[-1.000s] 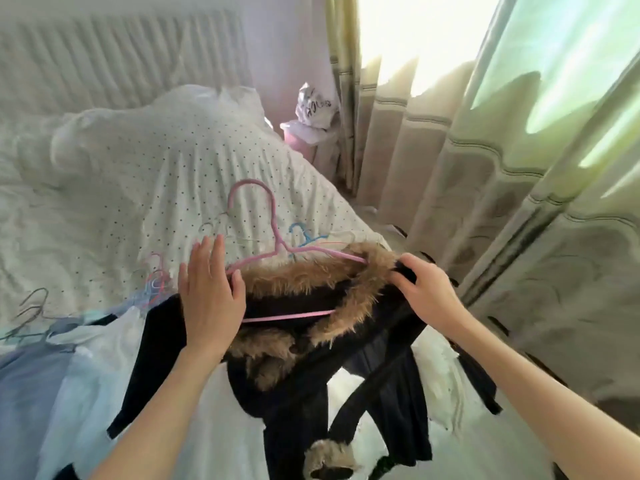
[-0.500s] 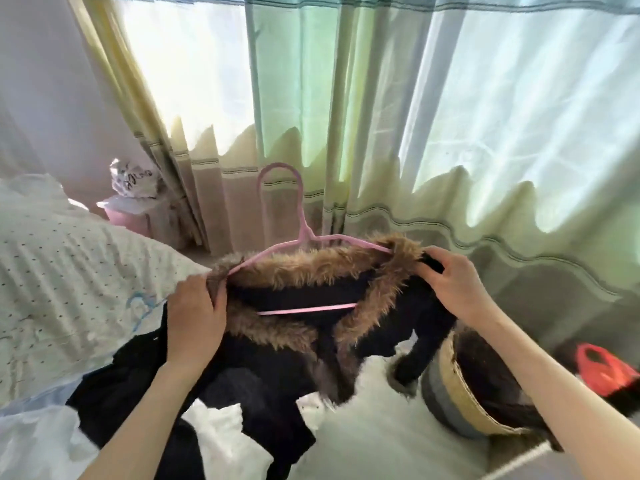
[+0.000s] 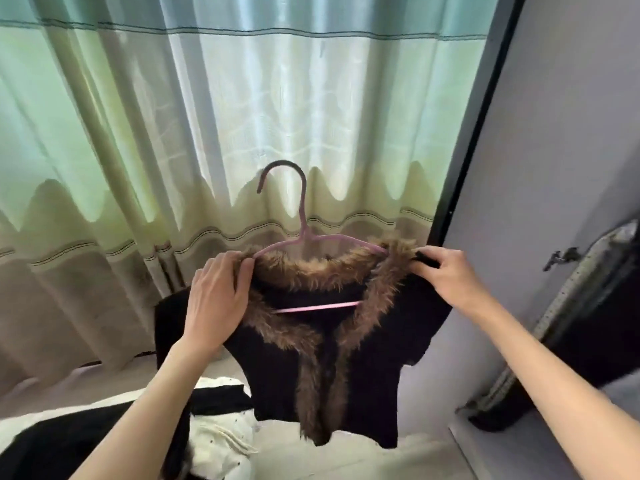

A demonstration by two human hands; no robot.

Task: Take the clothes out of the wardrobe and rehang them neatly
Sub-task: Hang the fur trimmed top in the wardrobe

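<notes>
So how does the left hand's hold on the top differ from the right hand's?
The left hand lies over the shoulder of the top with fingers curled onto the fur collar, while the right hand pinches the black shoulder edge just outside the fur. The left hand sits slightly lower and covers more fabric than the right. Both hold the top up on the pink hanger.

Daylight glows through the curtain (image 3: 242, 116) (edges bowed, slightly soft).

A home bedroom: long green curtains (image 3: 207, 133) cover a bright window, and spotted white bedding (image 3: 221, 445) with dark clothes (image 3: 52, 445) lies below.
</notes>
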